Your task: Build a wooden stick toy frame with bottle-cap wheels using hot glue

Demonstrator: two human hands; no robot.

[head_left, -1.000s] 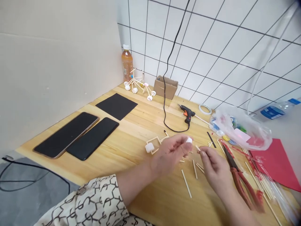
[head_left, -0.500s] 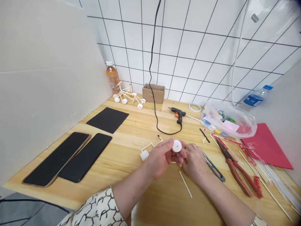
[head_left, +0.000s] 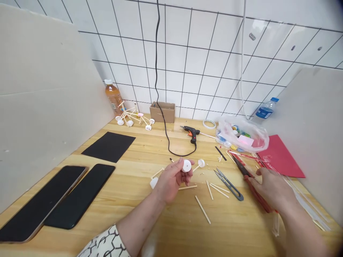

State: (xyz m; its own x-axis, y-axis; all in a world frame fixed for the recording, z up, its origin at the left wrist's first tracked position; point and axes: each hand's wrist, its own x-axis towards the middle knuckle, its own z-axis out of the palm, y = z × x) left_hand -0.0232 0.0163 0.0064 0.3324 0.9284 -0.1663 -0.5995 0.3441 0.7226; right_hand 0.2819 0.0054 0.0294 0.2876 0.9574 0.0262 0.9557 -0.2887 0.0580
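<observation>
Two phones (head_left: 40, 203) front-left; black sheet (head_left: 108, 146) behind; glue gun (head_left: 191, 132) mid-table; plastic bag (head_left: 242, 137), perhaps caps inside.

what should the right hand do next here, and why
Probably close the right hand around the red-handled pliers and lift them. It lies over their handles, though its grip is too blurred to tell, while the left hand holds a white cap up off the wooden table.
</observation>
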